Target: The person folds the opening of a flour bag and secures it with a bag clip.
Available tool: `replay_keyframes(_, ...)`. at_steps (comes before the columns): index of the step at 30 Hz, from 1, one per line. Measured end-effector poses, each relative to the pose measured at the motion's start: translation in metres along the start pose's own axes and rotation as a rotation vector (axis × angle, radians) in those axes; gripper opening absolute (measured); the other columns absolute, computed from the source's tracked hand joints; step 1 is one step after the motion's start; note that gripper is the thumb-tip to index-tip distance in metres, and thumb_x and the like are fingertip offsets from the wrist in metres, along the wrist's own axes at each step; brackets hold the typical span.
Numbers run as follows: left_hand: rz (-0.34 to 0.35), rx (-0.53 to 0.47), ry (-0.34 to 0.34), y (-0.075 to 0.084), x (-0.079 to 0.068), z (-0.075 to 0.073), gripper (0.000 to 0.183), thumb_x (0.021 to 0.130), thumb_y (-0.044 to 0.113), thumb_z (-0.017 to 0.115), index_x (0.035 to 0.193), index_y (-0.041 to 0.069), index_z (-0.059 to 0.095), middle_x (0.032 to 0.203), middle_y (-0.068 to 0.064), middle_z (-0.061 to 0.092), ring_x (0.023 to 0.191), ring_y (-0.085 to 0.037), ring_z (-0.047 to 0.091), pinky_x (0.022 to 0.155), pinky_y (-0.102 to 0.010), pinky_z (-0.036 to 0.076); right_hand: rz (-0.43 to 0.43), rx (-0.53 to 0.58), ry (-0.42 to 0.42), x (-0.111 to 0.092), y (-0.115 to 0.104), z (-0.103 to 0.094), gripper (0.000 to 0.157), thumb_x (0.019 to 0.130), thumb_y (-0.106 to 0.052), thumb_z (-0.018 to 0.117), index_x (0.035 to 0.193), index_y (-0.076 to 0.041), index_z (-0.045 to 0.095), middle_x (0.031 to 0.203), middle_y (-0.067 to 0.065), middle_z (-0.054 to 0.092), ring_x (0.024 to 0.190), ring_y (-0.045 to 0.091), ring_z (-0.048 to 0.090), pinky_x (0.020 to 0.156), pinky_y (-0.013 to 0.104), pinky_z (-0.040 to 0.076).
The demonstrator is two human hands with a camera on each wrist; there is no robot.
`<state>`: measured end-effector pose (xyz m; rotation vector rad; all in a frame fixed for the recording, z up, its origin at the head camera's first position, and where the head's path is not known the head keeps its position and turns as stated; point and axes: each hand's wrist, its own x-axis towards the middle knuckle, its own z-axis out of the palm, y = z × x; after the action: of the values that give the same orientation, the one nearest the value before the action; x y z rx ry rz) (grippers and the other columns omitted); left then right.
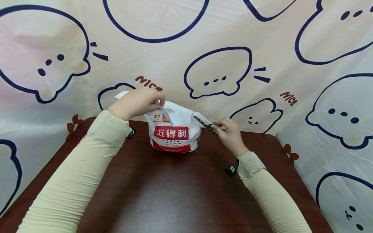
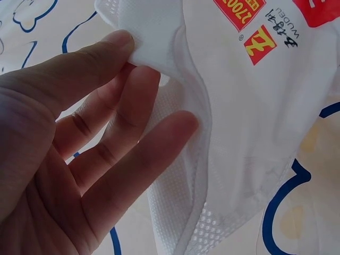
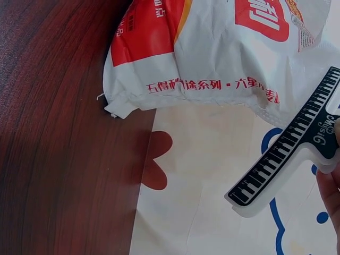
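A white flour bag (image 1: 174, 128) with red panels and Chinese lettering stands upright toward the back of the table. My left hand (image 1: 138, 102) is at its top left corner; in the left wrist view, thumb and fingers pinch the white top edge of the bag (image 2: 244, 117), while one finger extends along the fold. Between thumb and fingers my right hand (image 1: 231, 134) holds a white clip (image 1: 206, 126) with a black piano-key pattern. Its long bar slants up to the bag's top right side. Only fingertips of the right hand (image 3: 330, 191) show in the right wrist view.
The dark reddish-brown wooden table (image 1: 163, 197) extends from me to the back, with rounded far corners. A cream curtain (image 1: 163, 61) printed with blue cartoon outlines hangs behind it and along both sides.
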<state>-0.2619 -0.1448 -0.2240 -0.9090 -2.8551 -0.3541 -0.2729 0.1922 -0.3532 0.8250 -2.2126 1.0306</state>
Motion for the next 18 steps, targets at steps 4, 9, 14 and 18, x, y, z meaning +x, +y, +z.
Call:
replay_keyframes(4,-0.005,-0.002,-0.002,0.0000,-0.0001,0.0002,0.008,0.093,0.010,0.073,0.099,0.009,0.068,0.092,-0.011,0.068,0.086,-0.028,0.063,0.080,-0.045,0.056,-0.017,-0.003,0.008,0.0014,0.0005,0.0015,0.017,0.086,0.006,0.076,0.103,0.002,0.077,0.092,0.012,0.070,0.084,0.023,0.068,0.070,0.010,0.052)
replay_keyframes(9,-0.016,-0.007,-0.009,0.0004,-0.0001,-0.0002,0.007,0.094,0.010,0.073,0.099,0.009,0.068,0.092,-0.011,0.068,0.087,-0.028,0.063,0.080,-0.045,0.056,-0.035,-0.023,0.015,0.0035,0.0015,0.0028,0.017,0.086,0.005,0.076,0.103,0.002,0.077,0.092,0.012,0.071,0.084,0.023,0.067,0.069,0.007,0.050)
replay_keyframes(14,-0.016,-0.012,-0.010,-0.0001,0.0003,-0.0003,0.006,0.094,0.009,0.072,0.099,0.009,0.068,0.093,-0.012,0.068,0.088,-0.029,0.062,0.082,-0.046,0.056,-0.044,-0.023,0.024,0.0052,0.0023,0.0043,0.017,0.086,0.005,0.077,0.103,0.003,0.077,0.091,0.013,0.071,0.084,0.024,0.068,0.066,0.006,0.047)
replay_keyframes(18,-0.016,-0.010,-0.008,-0.0008,0.0005,-0.0001,0.007,0.094,0.009,0.072,0.099,0.009,0.068,0.093,-0.012,0.067,0.089,-0.029,0.062,0.082,-0.046,0.056,-0.045,-0.012,0.026,0.0065,0.0024,0.0052,0.017,0.086,0.006,0.076,0.103,0.003,0.077,0.092,0.013,0.072,0.084,0.025,0.069,0.066,0.012,0.048)
